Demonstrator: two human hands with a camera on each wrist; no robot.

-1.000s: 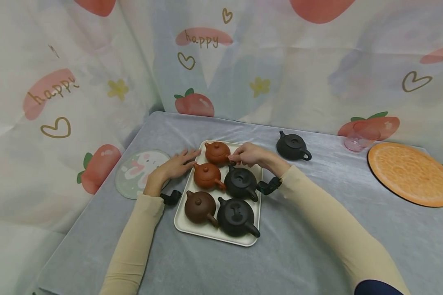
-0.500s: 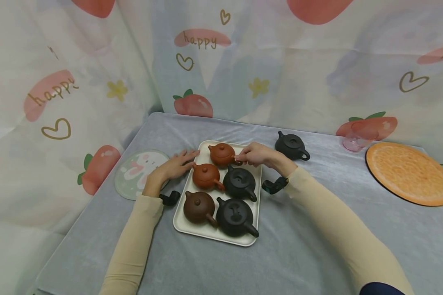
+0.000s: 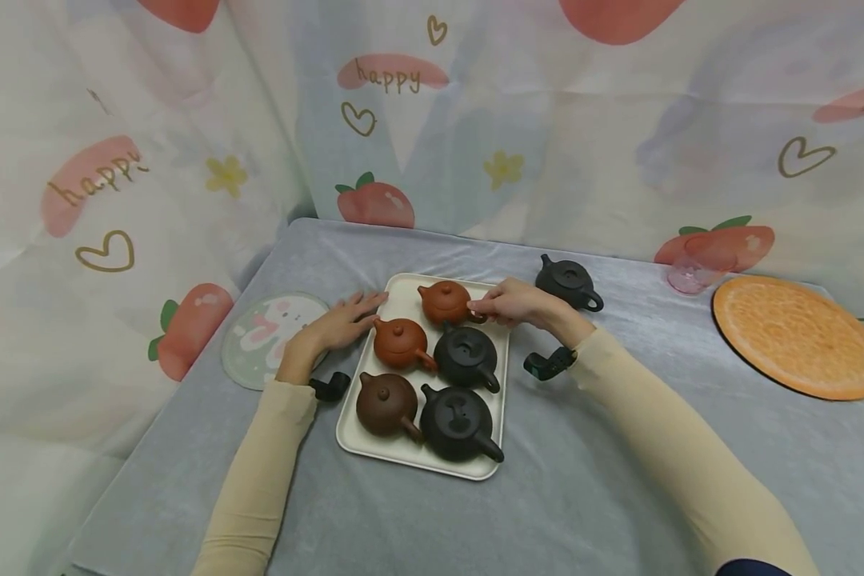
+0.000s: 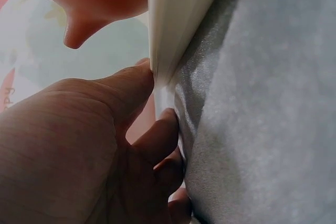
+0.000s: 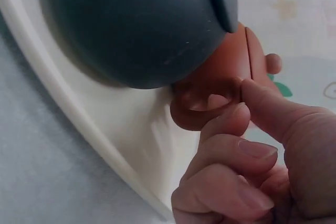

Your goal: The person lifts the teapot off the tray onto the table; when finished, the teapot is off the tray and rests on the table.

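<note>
At the back of the cream tray [image 3: 401, 300], my right hand [image 3: 518, 305] pinches the handle of a reddish-orange teapot [image 3: 446, 302] between thumb and fingers; the right wrist view shows the looped handle [image 5: 191, 119] at the fingertips. This teapot is upright, its spout to the left. My left hand [image 3: 342, 324] lies along the tray's left edge, the thumb touching the rim [image 4: 163, 35] and the other fingers low by the cloth. A second reddish-orange teapot [image 3: 400, 346], a dark brown one [image 3: 386, 406] and two black ones [image 3: 466, 358] share the tray.
Behind the right forearm, another black teapot [image 3: 569, 282] stands on the grey cloth. A round rabbit-print mat [image 3: 259, 352] lies left of the tray. At the right are a pink clear glass [image 3: 687, 278] and a round orange board [image 3: 799, 336]. Printed curtains [image 3: 576, 160] border the table.
My right hand has moved right, sliding the back reddish-orange teapot rightward along the tray until it is behind the black teapot. The left hand has stayed at the tray's edge.
</note>
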